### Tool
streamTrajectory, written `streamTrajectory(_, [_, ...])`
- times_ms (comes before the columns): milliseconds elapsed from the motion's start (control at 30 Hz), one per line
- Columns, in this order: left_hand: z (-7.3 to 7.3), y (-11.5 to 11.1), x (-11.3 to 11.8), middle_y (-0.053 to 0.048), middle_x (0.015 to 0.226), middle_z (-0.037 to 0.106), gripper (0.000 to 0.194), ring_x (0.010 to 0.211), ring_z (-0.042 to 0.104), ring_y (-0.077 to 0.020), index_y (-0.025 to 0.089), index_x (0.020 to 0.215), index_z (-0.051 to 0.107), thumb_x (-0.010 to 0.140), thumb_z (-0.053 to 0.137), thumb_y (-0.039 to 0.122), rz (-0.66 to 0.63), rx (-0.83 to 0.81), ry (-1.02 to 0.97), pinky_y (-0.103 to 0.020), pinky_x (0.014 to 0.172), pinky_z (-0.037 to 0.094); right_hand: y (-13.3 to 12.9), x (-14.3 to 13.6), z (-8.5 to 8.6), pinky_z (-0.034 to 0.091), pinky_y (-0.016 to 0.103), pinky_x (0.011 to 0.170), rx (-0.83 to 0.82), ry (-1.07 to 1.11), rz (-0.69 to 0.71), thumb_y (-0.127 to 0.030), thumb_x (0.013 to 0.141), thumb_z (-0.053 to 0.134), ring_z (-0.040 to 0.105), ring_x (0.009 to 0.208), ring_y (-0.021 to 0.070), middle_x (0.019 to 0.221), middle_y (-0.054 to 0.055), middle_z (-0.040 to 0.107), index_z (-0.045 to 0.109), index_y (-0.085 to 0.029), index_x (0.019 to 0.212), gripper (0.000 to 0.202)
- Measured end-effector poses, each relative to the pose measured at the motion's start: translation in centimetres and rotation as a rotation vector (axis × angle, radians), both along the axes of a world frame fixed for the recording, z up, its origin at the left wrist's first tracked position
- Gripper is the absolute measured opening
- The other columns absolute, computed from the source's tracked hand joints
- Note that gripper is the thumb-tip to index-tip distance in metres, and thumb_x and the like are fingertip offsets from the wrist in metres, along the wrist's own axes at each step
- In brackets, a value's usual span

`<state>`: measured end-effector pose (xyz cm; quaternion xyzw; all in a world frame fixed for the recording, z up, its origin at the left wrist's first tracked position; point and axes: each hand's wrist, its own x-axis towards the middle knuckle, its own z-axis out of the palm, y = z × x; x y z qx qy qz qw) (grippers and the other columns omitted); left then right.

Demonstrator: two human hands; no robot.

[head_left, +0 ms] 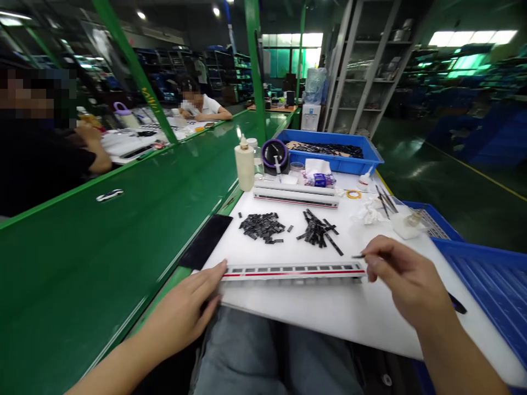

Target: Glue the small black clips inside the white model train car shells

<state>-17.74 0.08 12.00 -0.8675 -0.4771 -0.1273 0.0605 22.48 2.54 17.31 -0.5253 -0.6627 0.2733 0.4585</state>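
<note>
A white model train car (292, 272) with a red stripe and a row of dark windows lies lengthwise at the front of the white work board (296, 312). Its left end is gripped by my left hand (187, 302), fingers on top and thumb lower down. At the other end, my right hand (401, 274) pinches a thin dark piece (358, 256), whose kind I cannot make out, just above the car's roof. Beyond the car are a heap of small black rectangular pieces (261, 226) and a pile of longer black strips (316, 229).
Another white train car (295, 198) lies farther back. Behind it stand a cream bottle (245, 167), a purple-rimmed roll (275, 156) and a blue bin (349, 164). Tweezers (382, 202) and crumpled tissue (366, 213) are at right. A green conveyor (135, 241) runs along the left; co-workers sit beyond.
</note>
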Motion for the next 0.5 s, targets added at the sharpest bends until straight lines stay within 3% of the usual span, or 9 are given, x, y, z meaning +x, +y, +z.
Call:
streamTrajectory(100, [0.9, 1.0, 1.7, -0.012, 0.135, 0.061, 0.05, 0.117, 0.061, -0.0262, 0.016, 0.143, 0.046, 0.094, 0.049, 0.025, -0.019, -0.046, -0.023, -0.041, 0.1, 0.052, -2.3, -6.0, -0.1, 0.054, 0.034, 0.077, 0.209, -0.174, 0.126, -0.025, 0.09, 0.058, 0.06, 0.089, 0.0212, 0.097, 0.006, 0.059, 0.067, -0.026, 0.088, 0.009])
streamTrajectory(233, [2.1, 2.4, 3.9, -0.012, 0.127, 0.066, 0.046, 0.112, 0.062, -0.027, 0.014, 0.135, 0.054, 0.091, 0.053, 0.027, -0.072, -0.141, -0.064, -0.045, 0.098, 0.052, -2.4, -12.7, -2.7, 0.051, 0.046, 0.094, 0.398, -0.289, 0.172, -0.011, 0.089, 0.054, 0.054, 0.109, 0.0263, 0.111, 0.011, 0.057, 0.065, -0.021, 0.088, 0.016])
streamTrajectory(333, [1.9, 2.8, 4.8, -0.012, 0.125, 0.066, 0.047, 0.111, 0.062, -0.0276, 0.015, 0.134, 0.054, 0.089, 0.055, 0.028, -0.095, -0.164, -0.128, -0.047, 0.097, 0.052, -1.5, -14.9, -4.3, 0.051, 0.05, 0.094, 0.437, -0.313, 0.127, -0.006, 0.088, 0.053, 0.052, 0.111, 0.0275, 0.112, 0.012, 0.057, 0.065, -0.02, 0.088, 0.018])
streamTrajectory(500, [0.2, 2.7, 5.0, -0.014, 0.137, 0.058, 0.049, 0.118, 0.058, -0.0286, 0.016, 0.137, 0.051, 0.09, 0.053, 0.026, -0.112, -0.116, -0.238, -0.047, 0.101, 0.049, -0.9, -16.2, -5.5, 0.049, 0.053, 0.098, 0.452, -0.431, 0.129, -0.005, 0.086, 0.052, 0.049, 0.117, 0.0298, 0.114, 0.012, 0.059, 0.067, -0.019, 0.091, 0.021])
